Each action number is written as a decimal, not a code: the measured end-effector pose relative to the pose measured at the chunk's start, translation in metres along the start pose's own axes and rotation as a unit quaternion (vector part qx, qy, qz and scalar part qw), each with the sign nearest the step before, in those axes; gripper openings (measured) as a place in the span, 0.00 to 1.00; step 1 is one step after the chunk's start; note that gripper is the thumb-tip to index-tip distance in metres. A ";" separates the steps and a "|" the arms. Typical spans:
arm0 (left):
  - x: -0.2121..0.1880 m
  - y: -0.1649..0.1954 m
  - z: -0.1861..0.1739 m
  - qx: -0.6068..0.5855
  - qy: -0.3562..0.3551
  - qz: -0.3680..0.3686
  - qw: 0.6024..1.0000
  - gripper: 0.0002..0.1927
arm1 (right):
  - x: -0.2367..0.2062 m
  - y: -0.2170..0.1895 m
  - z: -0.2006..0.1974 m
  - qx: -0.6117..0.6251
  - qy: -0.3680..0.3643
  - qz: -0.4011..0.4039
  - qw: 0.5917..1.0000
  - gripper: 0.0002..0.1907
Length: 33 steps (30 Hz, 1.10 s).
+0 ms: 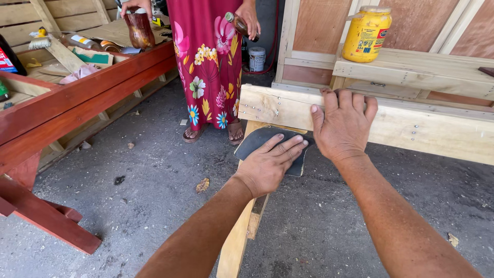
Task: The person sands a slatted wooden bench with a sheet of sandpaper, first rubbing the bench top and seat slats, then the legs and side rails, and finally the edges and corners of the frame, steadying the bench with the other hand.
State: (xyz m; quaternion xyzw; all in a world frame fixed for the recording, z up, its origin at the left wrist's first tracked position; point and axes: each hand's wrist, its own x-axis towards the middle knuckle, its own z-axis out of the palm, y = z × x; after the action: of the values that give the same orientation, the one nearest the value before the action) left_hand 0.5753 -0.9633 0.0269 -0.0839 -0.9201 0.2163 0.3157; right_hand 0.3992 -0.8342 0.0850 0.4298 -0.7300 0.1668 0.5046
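- Left hand (271,163): item one on my feed, laid flat, palm down, fingers together, pressing a dark sheet of sandpaper (262,141) onto the narrow pale leg board (237,234) that runs down toward me. It pinches nothing. I judge the sheet could slide out from under the palm, since only pressure holds it.
- Sandpaper: lies on the top end of the leg board, just under the cross plank, its far corner curling free. A hard stroke could fold or tear that corner, I think.
- Right hand (343,126): fingers spread and hooked over the top edge of the pale cross plank (411,128), thumb on its front face, bracing it. Raw edges there look likely to give splinters.
- Cross plank: screw heads (414,135) show in its face, near the bracing hand; a slip sideways could drag skin across them.
- Leg board: slim and slanting to the concrete floor (154,180). If the brace loosens, I judge it could twist under the sanding pressure.
- Yellow jar (366,33): stands on the wooden frame's ledge (411,64) behind the plank. Shaking of the frame could walk it toward the edge.
- Other person in a flowered red dress (206,56): standing close, in sandals, a brown bottle (237,23) in one hand. Dust could drift that way.
- Red table (77,98): well apart, at left, carrying brushes and tins; no risk seen there.
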 end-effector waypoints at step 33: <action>0.001 0.112 0.035 -0.207 -0.486 -0.247 0.812 0.24 | -0.002 -0.004 -0.004 -0.010 0.008 -0.004 1.000 0.23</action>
State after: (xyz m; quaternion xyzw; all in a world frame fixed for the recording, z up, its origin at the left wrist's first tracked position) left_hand 0.5549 -0.8748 -0.0481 0.1995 -0.9662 -0.0517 -0.1548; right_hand 0.4053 -0.8328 0.0843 0.4259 -0.7260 0.1606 0.5154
